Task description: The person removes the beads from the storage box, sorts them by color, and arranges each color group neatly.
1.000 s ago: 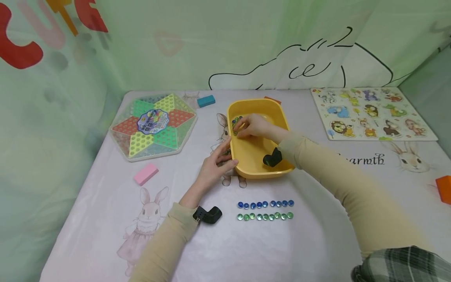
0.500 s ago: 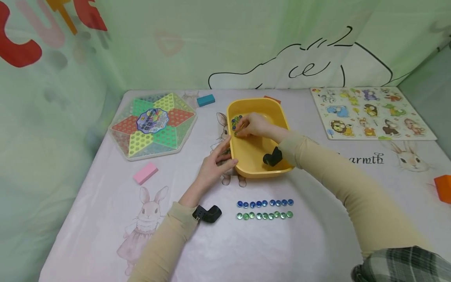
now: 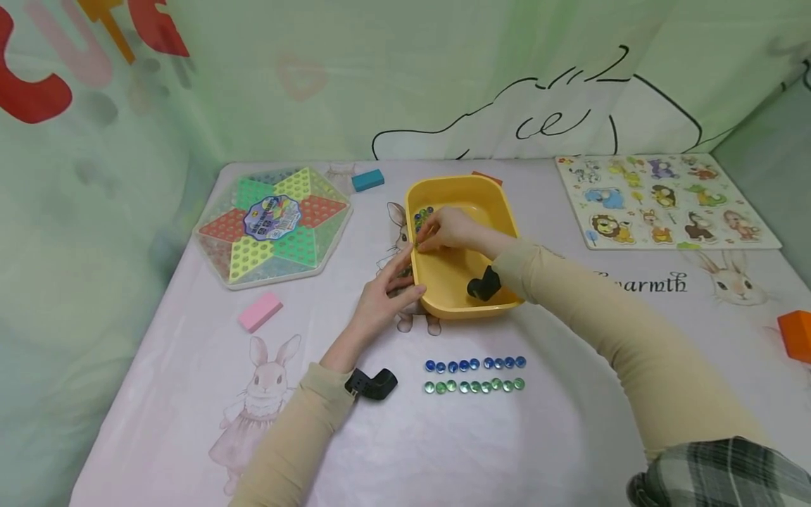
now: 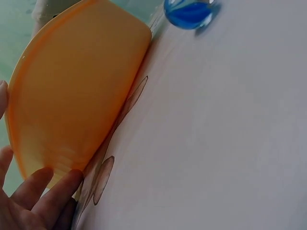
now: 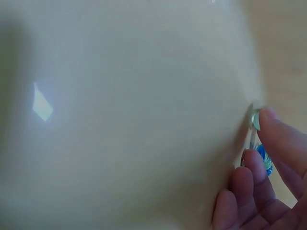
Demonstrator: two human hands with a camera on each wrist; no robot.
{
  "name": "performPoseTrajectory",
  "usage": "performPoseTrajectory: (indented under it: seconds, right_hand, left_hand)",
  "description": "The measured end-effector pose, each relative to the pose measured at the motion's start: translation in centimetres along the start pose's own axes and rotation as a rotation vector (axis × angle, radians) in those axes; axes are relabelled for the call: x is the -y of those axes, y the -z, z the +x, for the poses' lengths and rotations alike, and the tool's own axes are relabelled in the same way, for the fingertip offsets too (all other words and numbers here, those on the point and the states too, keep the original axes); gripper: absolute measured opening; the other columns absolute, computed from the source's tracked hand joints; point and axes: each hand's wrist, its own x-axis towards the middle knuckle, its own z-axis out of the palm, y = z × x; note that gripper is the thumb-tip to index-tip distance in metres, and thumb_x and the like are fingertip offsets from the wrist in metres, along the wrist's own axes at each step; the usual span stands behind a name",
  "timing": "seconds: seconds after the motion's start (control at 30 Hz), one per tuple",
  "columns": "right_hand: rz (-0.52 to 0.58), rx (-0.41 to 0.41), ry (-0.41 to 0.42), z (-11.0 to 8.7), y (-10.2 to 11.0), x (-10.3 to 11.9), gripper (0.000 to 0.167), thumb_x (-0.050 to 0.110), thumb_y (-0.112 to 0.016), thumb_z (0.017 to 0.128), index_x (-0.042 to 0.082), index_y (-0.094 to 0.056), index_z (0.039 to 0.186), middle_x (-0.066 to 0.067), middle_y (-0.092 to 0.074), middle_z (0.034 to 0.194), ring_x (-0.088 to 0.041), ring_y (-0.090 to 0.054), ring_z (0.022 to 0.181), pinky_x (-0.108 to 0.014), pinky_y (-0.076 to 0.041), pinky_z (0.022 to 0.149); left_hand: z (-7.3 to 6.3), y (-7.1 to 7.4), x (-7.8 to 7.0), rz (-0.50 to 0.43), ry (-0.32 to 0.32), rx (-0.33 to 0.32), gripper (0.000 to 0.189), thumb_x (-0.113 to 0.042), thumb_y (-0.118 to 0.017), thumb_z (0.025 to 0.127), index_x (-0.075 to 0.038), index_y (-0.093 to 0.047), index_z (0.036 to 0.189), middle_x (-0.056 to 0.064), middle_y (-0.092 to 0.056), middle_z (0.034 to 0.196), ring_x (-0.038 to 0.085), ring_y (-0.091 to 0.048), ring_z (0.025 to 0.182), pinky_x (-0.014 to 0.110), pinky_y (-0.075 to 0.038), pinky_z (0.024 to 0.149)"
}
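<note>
A yellow tub [image 3: 465,303] stands mid-table with several green and blue glass marbles [image 3: 422,215] along its left wall. My left hand [image 3: 380,299] holds the tub at its near left side, the thumb by the rim and other fingertips on the outer wall [image 4: 76,91]. Inside the tub, my right hand [image 3: 453,229] has its fingers curled at the left wall. In the right wrist view a pale green marble [image 5: 255,120] sits at the thumb tip, and a blue-and-green marble [image 5: 265,162] shows between thumb and fingers.
In front of the tub lie a row of blue marbles [image 3: 464,365] and a row of green marbles [image 3: 475,386]. Around it are a star-patterned game board [image 3: 272,229], pink block [image 3: 260,312], teal block [image 3: 368,180], animal puzzle board [image 3: 665,204] and orange block [image 3: 795,336].
My right hand has shifted slightly left, closer to the tub's left wall. The left hand stays at the tub's side, and the marble rows have not changed.
</note>
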Motion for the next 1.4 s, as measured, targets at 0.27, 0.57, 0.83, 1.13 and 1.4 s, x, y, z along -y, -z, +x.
performPoseTrajectory:
  seconds: [0.27, 0.57, 0.83, 1.13, 1.4]
  right_hand:
    - [-0.042, 0.021, 0.026, -0.7, 0.7, 0.4, 0.023, 0.018, -0.07, 0.082, 0.003, -0.068, 0.099, -0.007, -0.064, 0.083, -0.017, -0.054, 0.065, -0.021, -0.043, 0.057]
    - [-0.023, 0.016, 0.04, -5.0, 3.2, 1.2, 0.021, 0.024, -0.069, 0.084, 0.009, -0.068, 0.099, -0.004, -0.059, 0.082, -0.019, -0.051, 0.076, -0.026, -0.047, 0.062]
    - [0.107, 0.042, 0.068, -11.3, 3.9, -0.4, 0.025, 0.026, -0.067, 0.085, 0.01, -0.066, 0.105, -0.007, -0.058, 0.088, -0.022, -0.051, 0.079, -0.027, -0.049, 0.066]
    - [0.235, 0.12, 0.262, -17.2, 3.2, -4.5, 0.016, 0.015, -0.065, 0.086, 0.006, -0.066, 0.1, -0.002, -0.057, 0.075, -0.021, -0.051, 0.064, -0.024, -0.044, 0.049]
    - [0.234, 0.213, 0.275, -20.2, 0.5, -8.3, 0.011, 0.016, -0.066, 0.085, 0.013, -0.066, 0.095, 0.003, -0.055, 0.07, -0.015, -0.049, 0.058, -0.024, -0.041, 0.044]
  left_hand:
    - [-0.1, -0.1, 0.0, 0.002, -0.01, -0.007, 0.066, -0.03, -0.063, 0.088, -0.041, -0.027, 0.143, -0.001, -0.04, 0.144, 0.02, -0.053, 0.119, 0.035, -0.044, 0.098]
    - [0.1, -0.1, 0.0, 0.019, -0.007, -0.001, 0.067, -0.031, -0.062, 0.089, -0.046, -0.025, 0.142, -0.001, -0.038, 0.145, 0.019, -0.052, 0.119, 0.035, -0.044, 0.098]
    - [0.0, 0.1, -0.3, 0.017, 0.014, -0.008, 0.066, -0.032, -0.062, 0.089, -0.042, -0.026, 0.143, 0.001, -0.037, 0.146, 0.021, -0.052, 0.12, 0.038, -0.041, 0.102]
    - [-0.3, 0.0, 0.1, 0.003, 0.009, -0.02, 0.066, -0.03, -0.063, 0.088, -0.042, -0.027, 0.143, -0.002, -0.038, 0.145, 0.02, -0.052, 0.12, 0.034, -0.044, 0.099]
    - [-0.1, -0.1, 0.2, 0.011, -0.001, -0.017, 0.066, -0.031, -0.062, 0.088, -0.047, -0.025, 0.141, -0.002, -0.038, 0.145, 0.018, -0.052, 0.12, 0.034, -0.044, 0.098]
